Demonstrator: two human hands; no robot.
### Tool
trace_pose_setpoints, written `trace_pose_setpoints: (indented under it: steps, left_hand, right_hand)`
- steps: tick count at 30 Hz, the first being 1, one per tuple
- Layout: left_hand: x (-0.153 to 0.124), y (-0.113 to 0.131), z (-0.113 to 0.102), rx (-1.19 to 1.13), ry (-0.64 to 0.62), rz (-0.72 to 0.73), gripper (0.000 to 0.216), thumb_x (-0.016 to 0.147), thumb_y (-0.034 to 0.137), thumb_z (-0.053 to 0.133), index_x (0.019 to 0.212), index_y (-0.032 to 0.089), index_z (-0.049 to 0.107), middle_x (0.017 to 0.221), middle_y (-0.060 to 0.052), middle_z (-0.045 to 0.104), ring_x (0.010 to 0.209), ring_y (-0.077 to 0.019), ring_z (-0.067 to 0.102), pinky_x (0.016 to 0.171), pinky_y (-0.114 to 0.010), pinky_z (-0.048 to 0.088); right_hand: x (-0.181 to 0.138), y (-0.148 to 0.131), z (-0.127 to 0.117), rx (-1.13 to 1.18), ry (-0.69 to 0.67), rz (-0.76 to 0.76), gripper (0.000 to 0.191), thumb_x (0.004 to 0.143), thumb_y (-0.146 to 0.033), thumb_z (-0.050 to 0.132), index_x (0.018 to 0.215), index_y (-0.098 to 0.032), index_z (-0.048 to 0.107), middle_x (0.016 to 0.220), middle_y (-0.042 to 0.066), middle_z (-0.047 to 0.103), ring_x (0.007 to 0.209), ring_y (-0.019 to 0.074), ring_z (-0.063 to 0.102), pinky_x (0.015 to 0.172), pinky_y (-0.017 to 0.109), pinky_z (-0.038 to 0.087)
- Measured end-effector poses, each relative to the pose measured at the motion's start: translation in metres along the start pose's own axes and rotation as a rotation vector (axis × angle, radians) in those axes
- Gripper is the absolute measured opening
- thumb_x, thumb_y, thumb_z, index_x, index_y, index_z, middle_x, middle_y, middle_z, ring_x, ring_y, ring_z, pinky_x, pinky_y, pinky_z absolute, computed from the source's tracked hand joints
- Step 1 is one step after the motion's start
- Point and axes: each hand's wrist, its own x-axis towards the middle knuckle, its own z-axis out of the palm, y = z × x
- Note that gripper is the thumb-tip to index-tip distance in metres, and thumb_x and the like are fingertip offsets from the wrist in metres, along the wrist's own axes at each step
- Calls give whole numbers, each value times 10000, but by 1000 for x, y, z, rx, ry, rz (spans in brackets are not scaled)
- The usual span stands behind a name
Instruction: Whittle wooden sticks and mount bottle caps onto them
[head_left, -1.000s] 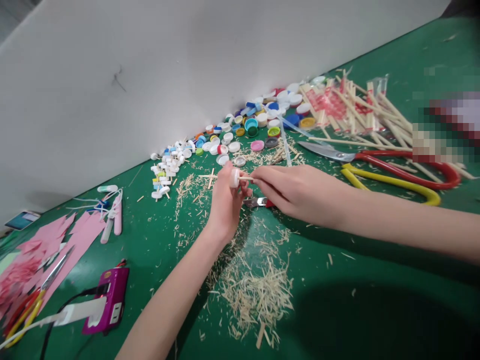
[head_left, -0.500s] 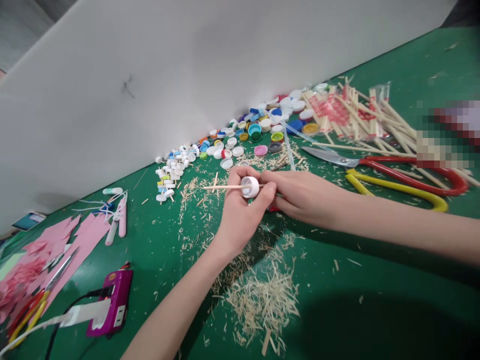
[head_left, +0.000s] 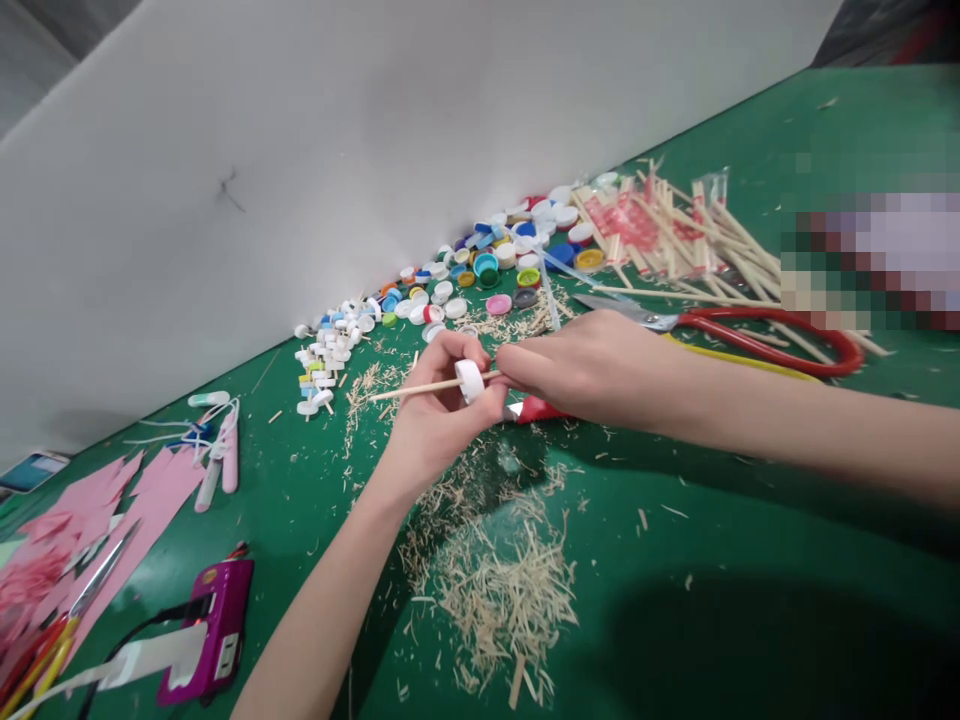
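I am judging this white, round plastic bottle cap to be light, stiff and a little slippery, so its rim is offering the surest hold; the slim, pale wooden stick is probably feeling stiff but snappable, best taken close to the cap. The cap is showing a plain white side, and the stick is jutting out on both sides of it, longer towards my left. My left hand is curling half closed around the cap, thumb below; my right hand is pinching the stick's short end, fingers bunched. I am holding both above the green tabletop, away from its back edge. A red-handled cutter is showing beneath my right hand; whether I am gripping it too, I cannot tell
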Motion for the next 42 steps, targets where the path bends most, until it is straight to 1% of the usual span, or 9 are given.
trace_pose_setpoints:
  steps: [6,9,14,22,28,32,35,37,42]
  left_hand:
    - [-3,3,-1,127,-27,-51,245,641,56,723,683,189,522,629,49,447,541,-53,329,491,-206,240]
    - [-3,-1,0,146,-50,-73,240,640,57,690,675,191,493,607,53,422,539,-56,328,504,-207,251]
    - [-4,-8,1,156,-57,-86,213,645,79,612,651,198,436,609,51,376,562,-75,354,557,-226,331]
    - [-6,-13,3,201,-123,-98,193,655,106,578,664,202,411,607,52,340,550,-77,310,543,-246,275]
    - [-6,-26,5,210,-190,-129,180,651,121,573,672,201,412,599,62,371,536,-69,311,534,-249,262]
    - [-1,-25,-5,121,-200,-128,212,641,100,595,668,196,407,592,73,382,529,-59,347,527,-236,301]
    - [5,-14,-18,2,-67,-9,281,635,60,597,637,188,347,576,77,354,519,-50,373,515,-218,329]
    - [7,-10,-23,-57,1,91,284,649,40,570,630,183,326,542,87,298,478,-33,298,487,-201,293]
    - [4,-27,-9,-46,-119,-22,280,761,151,636,712,201,366,580,79,386,505,-44,395,519,-211,349]
  right_hand:
    - [-1,5,10,-72,-64,-76,256,944,-230,265,886,-176,508,601,5,428,513,78,134,560,267,137]
    - [-4,9,15,-171,-82,-118,277,958,-215,230,867,-167,488,599,1,420,519,82,126,554,268,131]
    - [-13,11,20,-276,-35,-165,229,961,-191,239,820,-158,418,611,-14,380,539,81,93,539,266,108]
    - [-33,13,23,-290,-43,-139,207,975,-197,281,808,-153,395,621,-20,391,537,76,80,541,261,102]
    - [-51,15,31,-287,36,-188,159,969,-175,303,857,-159,414,614,-24,410,525,83,159,550,256,107]
    - [-60,22,29,-275,-17,-127,204,962,-182,274,828,-157,425,593,-13,416,512,85,148,539,252,91]
    - [-69,34,25,-283,-42,6,305,995,-282,242,787,-156,426,536,-11,368,490,85,119,521,249,85]
    - [-76,40,23,-306,5,95,394,1015,-363,199,769,-157,428,499,-14,322,479,86,96,511,248,81]
    - [-81,38,19,-306,108,44,437,1030,-373,199,728,-151,425,516,-7,361,480,82,156,518,243,119]
